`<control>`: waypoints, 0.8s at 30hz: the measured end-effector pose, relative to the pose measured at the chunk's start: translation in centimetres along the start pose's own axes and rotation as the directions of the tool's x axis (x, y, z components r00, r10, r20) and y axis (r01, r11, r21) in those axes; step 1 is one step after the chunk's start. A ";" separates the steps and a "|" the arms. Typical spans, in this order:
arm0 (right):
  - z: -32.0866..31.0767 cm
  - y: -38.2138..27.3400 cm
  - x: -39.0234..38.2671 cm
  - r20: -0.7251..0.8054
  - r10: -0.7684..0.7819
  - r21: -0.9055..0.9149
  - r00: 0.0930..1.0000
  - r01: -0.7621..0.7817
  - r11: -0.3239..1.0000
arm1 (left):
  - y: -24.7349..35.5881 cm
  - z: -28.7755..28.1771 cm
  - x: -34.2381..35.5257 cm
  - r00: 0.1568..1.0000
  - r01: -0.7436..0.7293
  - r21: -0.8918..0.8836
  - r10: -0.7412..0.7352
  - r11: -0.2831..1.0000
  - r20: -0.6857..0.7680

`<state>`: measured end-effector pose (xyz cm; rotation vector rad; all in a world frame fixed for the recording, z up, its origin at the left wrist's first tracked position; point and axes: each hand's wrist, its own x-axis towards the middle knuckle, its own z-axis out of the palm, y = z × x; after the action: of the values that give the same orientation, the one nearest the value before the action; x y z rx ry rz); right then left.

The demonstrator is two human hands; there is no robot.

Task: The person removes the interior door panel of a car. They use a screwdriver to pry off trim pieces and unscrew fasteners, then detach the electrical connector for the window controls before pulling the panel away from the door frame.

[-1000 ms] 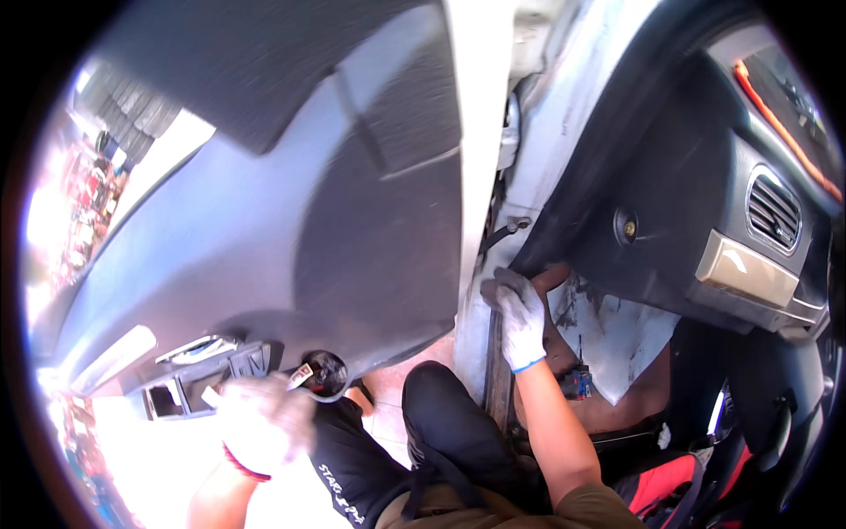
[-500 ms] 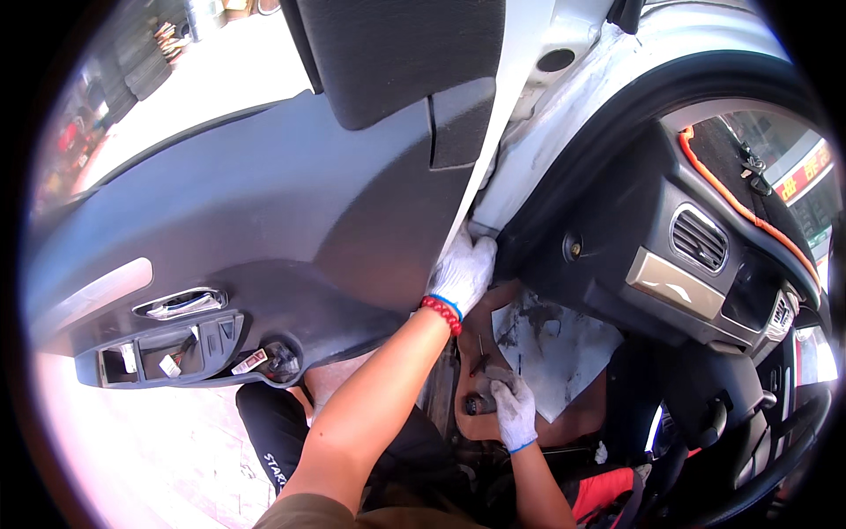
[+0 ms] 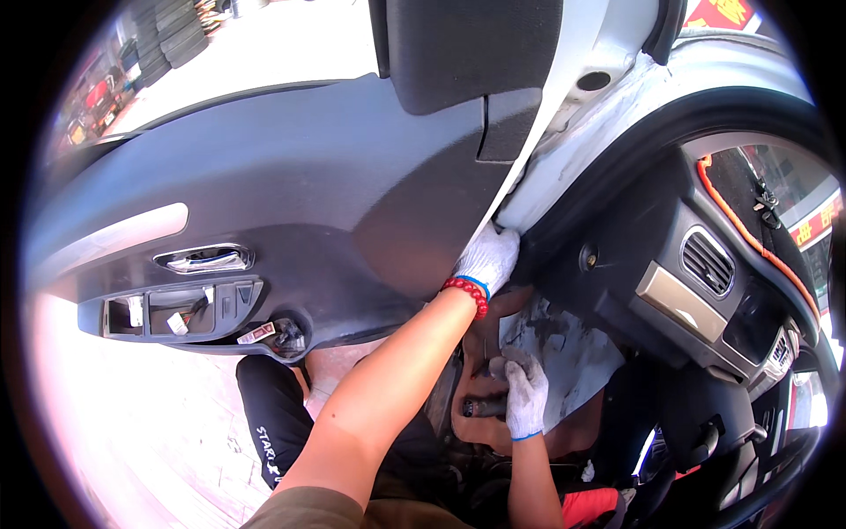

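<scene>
Head view: my gloved left hand (image 3: 489, 257) is tucked in where the car door (image 3: 282, 176) meets the white door frame (image 3: 586, 150); its fingertips are out of sight, so I cannot tell whether they grip anything. My right hand (image 3: 527, 392) is well apart from it, lower in the picture, with its fingers curled. A dark cylinder (image 3: 483, 407) is just beside its palm, above or on the brown floor (image 3: 485, 433), and I cannot tell whether the hand holds it.

Working by feel, I would do well to go gently with the left fingers, mind the edges there, and guard against the door swinging in on that wrist. The cylinder looks likely to roll, so a full grasp would be surer than a pinch.

A stained pale sheet (image 3: 573, 370) covers part of the floor. The dark dashboard (image 3: 617, 216), with its oval air vent (image 3: 708, 262), stands to the right. Outside, the tiled ground (image 3: 203, 414) glares brightly, and tyres (image 3: 167, 35) are stacked at upper left.
</scene>
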<state>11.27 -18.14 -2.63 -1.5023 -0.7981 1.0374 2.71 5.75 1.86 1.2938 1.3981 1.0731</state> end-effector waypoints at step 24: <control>2.0 5.5 3.2 0.097 0.036 0.085 0.995 -0.044 0.995 | 0.4 -1.6 -2.3 1.000 -0.009 -0.093 0.011 0.996 0.019</control>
<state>10.43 -15.44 -8.70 -1.4086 -0.7821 1.1667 1.26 3.48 2.68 1.2424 1.3132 1.1159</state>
